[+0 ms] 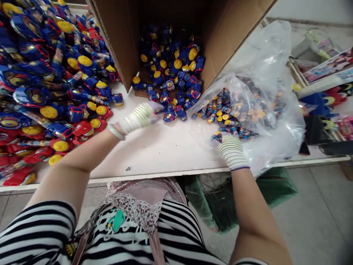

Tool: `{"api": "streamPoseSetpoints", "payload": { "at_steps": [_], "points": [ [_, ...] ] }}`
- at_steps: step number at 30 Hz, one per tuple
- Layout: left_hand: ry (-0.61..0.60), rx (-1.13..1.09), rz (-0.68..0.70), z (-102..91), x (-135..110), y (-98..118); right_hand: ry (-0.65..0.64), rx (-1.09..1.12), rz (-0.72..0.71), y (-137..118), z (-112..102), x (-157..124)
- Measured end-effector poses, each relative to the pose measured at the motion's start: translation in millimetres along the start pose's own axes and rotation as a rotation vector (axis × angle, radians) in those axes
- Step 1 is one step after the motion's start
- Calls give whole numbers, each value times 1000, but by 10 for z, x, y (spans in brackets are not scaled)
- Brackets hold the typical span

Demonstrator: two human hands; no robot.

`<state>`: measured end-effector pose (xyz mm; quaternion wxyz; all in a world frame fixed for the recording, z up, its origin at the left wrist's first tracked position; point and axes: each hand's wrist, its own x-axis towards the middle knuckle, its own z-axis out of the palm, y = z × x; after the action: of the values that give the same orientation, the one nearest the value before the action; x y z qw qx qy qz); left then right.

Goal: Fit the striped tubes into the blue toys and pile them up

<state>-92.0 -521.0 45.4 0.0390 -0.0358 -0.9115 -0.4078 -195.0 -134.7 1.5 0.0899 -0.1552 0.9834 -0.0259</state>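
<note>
My left hand [138, 117], in a white striped glove, reaches across the pale table [165, 151] toward the small blue toy parts [169, 114] spilled in front of a tipped cardboard box [121, 40]. Motion smears its fingers, so their state is unclear. My right hand [232, 151], also gloved, rests at the mouth of a clear plastic bag [261, 92] full of small blue and yellow cylinders [226, 114]. Its fingers curl closed on the nearest pieces at the bag's opening.
A big heap of blue, red and yellow toys [49, 92] covers the table's left side. More blue parts [171, 62] lie inside the box. Packaging and toys [328, 92] sit on a shelf at the right. A green bin [220, 198] stands under the table's front edge.
</note>
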Motion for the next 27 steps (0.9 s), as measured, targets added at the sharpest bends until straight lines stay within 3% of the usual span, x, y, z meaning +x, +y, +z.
{"api": "streamPoseSetpoints", "payload": {
  "at_steps": [2, 5, 7, 9, 11, 13, 15, 17, 22, 27],
  "points": [
    [-94, 266, 27, 452, 195, 53, 23, 287, -10, -154, 34, -20],
    [-62, 456, -15, 928, 363, 58, 10, 827, -70, -390, 165, -126],
    [-36, 408, -12, 1021, 342, -19, -30, 1077, -106, -514, 290, -217],
    [3, 197, -18, 971, 208, -122, -27, 1159, -118, -607, 418, -288],
    [68, -137, -91, 858, -8, -195, 9, 1033, -160, -691, 521, -318],
    [128, -484, -212, 750, -241, -209, 4, 742, -232, -792, 573, -316],
    [159, -748, -303, 675, -425, -173, -57, 463, -302, -915, 556, -313],
    [173, -931, -336, 629, -529, -120, -90, 364, -383, -1049, 474, -338],
    [113, -984, -231, 545, -561, -51, 12, 461, -642, -1331, 160, -521],
    [131, -802, -120, 527, -598, 49, -71, 226, -622, -1488, -24, -645]
  ]
}}
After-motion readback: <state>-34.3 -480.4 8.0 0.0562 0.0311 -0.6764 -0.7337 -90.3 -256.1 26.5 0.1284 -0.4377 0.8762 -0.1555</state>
